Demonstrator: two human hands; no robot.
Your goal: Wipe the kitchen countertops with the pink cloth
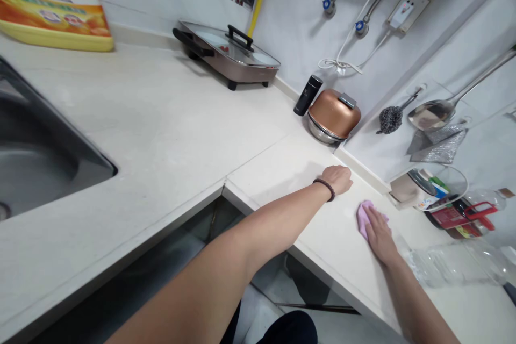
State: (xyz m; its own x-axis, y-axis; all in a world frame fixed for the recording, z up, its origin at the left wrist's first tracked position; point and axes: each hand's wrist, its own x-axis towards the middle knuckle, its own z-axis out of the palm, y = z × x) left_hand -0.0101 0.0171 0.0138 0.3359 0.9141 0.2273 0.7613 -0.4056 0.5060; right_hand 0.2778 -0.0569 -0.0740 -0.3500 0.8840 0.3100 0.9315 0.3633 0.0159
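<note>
My right hand (380, 236) presses a small pink cloth (363, 219) against the white countertop (161, 118), its fingers laid over the cloth and partly covering it. Further left, my left hand (337, 178) rests near the back edge of the counter, with a dark beaded bracelet (325, 187) at the wrist. Its fingers are curled into a loose fist, and nothing shows in them. Just behind this hand stands a metal bowl (322, 133) with a copper-coloured domed lid (335, 113), beside a black flask (308, 95).
A lidded electric pan (237, 67) stands at the back wall. On the left are a sink (60, 156) and a yellow detergent jug (52, 5). Clear plastic bottles (455, 263) lie at right, near a red-handled jug (455, 215). A ladle (433, 114) and steel scrubber (390, 119) hang above.
</note>
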